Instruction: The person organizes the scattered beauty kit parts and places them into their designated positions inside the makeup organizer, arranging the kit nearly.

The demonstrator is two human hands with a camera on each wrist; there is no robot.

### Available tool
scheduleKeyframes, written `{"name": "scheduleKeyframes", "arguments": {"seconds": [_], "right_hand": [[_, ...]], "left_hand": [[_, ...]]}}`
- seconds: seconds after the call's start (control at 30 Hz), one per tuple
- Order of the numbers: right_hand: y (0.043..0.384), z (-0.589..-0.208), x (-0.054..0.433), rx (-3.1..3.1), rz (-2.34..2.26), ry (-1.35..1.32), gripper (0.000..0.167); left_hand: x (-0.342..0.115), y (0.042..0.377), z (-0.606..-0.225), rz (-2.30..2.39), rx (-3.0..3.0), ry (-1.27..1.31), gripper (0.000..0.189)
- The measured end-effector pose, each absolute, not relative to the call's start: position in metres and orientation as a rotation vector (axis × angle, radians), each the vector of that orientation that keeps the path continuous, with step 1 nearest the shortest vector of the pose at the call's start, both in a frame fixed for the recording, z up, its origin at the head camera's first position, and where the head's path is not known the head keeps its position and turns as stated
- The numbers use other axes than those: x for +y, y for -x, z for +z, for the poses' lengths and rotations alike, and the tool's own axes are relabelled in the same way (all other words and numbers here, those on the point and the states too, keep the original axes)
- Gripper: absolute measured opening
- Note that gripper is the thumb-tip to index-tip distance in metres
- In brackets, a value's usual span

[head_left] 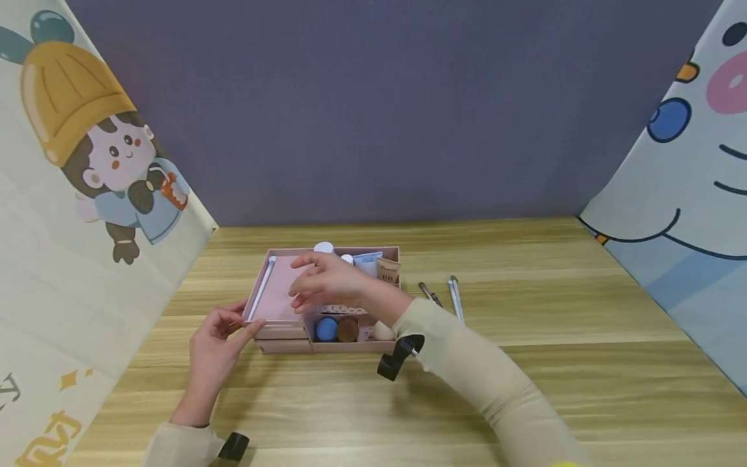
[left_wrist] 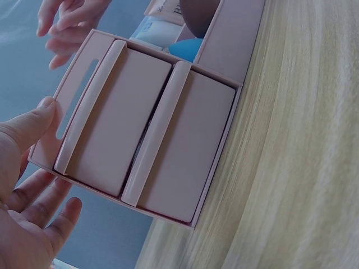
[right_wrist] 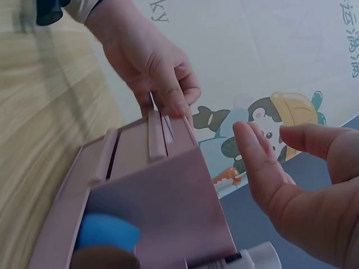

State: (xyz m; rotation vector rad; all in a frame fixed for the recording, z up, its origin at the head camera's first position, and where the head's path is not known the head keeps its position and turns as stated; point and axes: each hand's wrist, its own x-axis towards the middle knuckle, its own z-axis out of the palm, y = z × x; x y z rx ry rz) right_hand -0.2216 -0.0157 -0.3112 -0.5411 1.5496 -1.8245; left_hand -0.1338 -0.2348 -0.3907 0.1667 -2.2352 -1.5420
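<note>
A pink cosmetics organizer [head_left: 286, 292] with two front drawers [left_wrist: 120, 120] stands on the table. My left hand [head_left: 218, 344] pinches its front left corner, thumb on the top front edge and fingers at the side. A slim white makeup brush [head_left: 262, 289] lies along the left side of its top tray. Above the organizer's middle hovers my right hand [head_left: 332, 282], fingers loosely bent with nothing between them. In the front right compartment sit a blue sponge [head_left: 326, 329] and a brown one [head_left: 348, 329]. Behind are a pale blue tube [head_left: 367, 263] and a beige tube [head_left: 388, 270], partly covered.
Right of the organizer, several makeup brushes [head_left: 456, 298] lie on the wooden table [head_left: 554, 305]. A white cap [head_left: 323, 248] sticks up at the back of the organizer. A dark panel [head_left: 373, 130] closes off the far side, with printed cloth at both sides.
</note>
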Motion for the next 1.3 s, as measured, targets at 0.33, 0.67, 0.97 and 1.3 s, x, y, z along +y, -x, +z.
{"name": "scheduleKeyframes", "arguments": {"seconds": [0.33,0.67,0.97,1.3], "right_hand": [[0.220,-0.311,0.016,1.565,-1.825,0.563,0.049],[0.222,-0.312,0.049,1.686,-1.815,0.581,0.052],[0.223,-0.312,0.081,1.732,-1.846,0.604,0.051],[0.225,-0.322,0.121,1.807,-1.858,0.549,0.047]], "left_hand": [[-0.236,0.133,-0.390,-1.532,-2.253,-0.172,0.028],[-0.238,0.131,-0.390,-1.546,-2.253,-0.188,0.028],[-0.238,0.131,-0.391,-1.537,-2.271,-0.190,0.029],[-0.237,0.133,-0.391,-1.544,-2.272,-0.176,0.030]]}}
